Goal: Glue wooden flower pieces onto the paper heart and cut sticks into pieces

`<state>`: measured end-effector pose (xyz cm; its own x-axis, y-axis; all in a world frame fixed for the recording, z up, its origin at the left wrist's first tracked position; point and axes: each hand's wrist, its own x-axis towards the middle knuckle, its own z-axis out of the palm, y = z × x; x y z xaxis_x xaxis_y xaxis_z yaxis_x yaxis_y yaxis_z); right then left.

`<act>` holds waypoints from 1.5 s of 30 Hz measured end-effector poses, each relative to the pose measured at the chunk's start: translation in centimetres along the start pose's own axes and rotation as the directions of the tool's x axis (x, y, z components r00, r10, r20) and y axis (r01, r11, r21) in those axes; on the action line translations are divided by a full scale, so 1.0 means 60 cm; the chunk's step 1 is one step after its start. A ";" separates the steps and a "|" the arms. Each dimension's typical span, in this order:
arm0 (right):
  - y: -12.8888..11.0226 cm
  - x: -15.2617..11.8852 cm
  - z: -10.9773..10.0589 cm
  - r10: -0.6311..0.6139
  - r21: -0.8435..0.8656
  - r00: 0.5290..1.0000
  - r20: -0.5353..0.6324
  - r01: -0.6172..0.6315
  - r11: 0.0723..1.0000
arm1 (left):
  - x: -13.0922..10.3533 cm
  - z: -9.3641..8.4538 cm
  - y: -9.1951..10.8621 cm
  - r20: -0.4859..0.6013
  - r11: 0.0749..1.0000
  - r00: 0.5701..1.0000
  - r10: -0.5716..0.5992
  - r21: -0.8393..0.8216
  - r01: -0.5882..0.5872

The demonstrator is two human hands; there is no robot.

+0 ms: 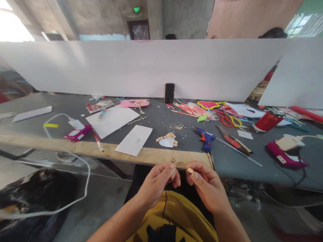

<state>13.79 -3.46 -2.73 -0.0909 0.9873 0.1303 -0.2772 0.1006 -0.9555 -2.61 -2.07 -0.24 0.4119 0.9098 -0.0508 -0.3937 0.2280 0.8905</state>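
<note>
Between the thumb and fingers of my right hand (208, 183) is a small pale beige piece (191, 170), too small to name more exactly. My left hand (161, 179) is close beside it, thumb and fingertips pinched together; whatever they hold, if anything, is hidden. Both hands are above my lap, just in front of the table edge. Beyond them on the table, a cluster of similar beige pieces (168, 135) lies around a small white rounded card (166, 142). To its right a blue hot glue gun (207, 137) rests on its side.
Left of centre lie a white board with a mark (134, 140) and a larger white sheet (113, 119). Scissors (235, 121), a red utility knife (230, 139), a red can (268, 121) and purple power strips (285, 156) are on the right. A phone (169, 93) leans against the white partition (141, 67).
</note>
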 end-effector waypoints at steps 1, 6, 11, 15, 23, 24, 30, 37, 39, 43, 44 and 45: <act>0.001 0.000 0.000 -0.005 -0.014 1.000 0.001 0.005 1.000 | 0.000 -0.001 -0.002 0.004 1.000 1.000 0.009 0.014 -0.009; -0.007 0.002 0.002 -0.066 -0.091 0.998 -0.006 0.065 0.994 | 0.002 -0.006 -0.006 0.033 1.000 0.999 -0.015 0.005 0.015; -0.026 0.004 0.010 -0.146 -0.173 0.989 -0.019 0.141 0.975 | 0.003 -0.005 -0.005 0.056 0.996 0.997 -0.056 -0.071 0.060; -0.029 0.002 0.012 -0.174 -0.203 0.984 -0.024 0.166 0.965 | 0.003 -0.004 -0.003 0.013 0.998 0.999 -0.038 -0.051 0.039; -0.026 0.002 0.009 -0.183 -0.216 0.983 -0.016 0.176 0.960 | 0.002 -0.006 -0.004 0.011 0.995 0.997 -0.072 -0.065 0.073; -0.026 0.002 0.010 -0.183 -0.216 0.983 -0.016 0.176 0.961 | 0.002 -0.006 -0.005 0.016 0.994 0.997 -0.074 -0.079 0.075; -0.023 -0.001 0.008 -0.174 -0.207 0.985 -0.018 0.166 0.964 | 0.004 -0.007 -0.004 0.009 0.990 0.997 -0.077 -0.118 0.078; -0.019 0.000 0.005 -0.141 -0.203 0.990 -0.028 0.133 0.970 | 0.004 -0.008 -0.004 -0.038 0.994 0.999 -0.021 -0.104 0.017; -0.018 0.000 0.006 -0.140 -0.202 0.990 -0.029 0.131 0.971 | 0.003 -0.009 -0.007 -0.031 0.989 0.999 -0.027 -0.150 0.022; -0.017 -0.002 0.006 -0.131 -0.209 0.991 -0.031 0.122 0.970 | 0.002 -0.010 -0.009 -0.008 0.985 0.999 -0.045 -0.167 0.043; -0.017 -0.002 0.005 -0.129 -0.211 0.991 -0.032 0.120 0.970 | 0.002 -0.010 -0.008 -0.012 0.986 0.999 -0.040 -0.160 0.037; -0.016 -0.002 0.005 -0.129 -0.212 0.991 -0.035 0.119 0.970 | 0.002 -0.009 -0.007 -0.023 0.988 0.999 -0.026 -0.153 0.022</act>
<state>13.81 -3.74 -1.74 -0.0207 0.9698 0.2431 -0.0767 0.2408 -0.9675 -2.84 -1.89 -0.86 0.4031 0.9112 -0.0843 -0.5057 0.2986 0.8094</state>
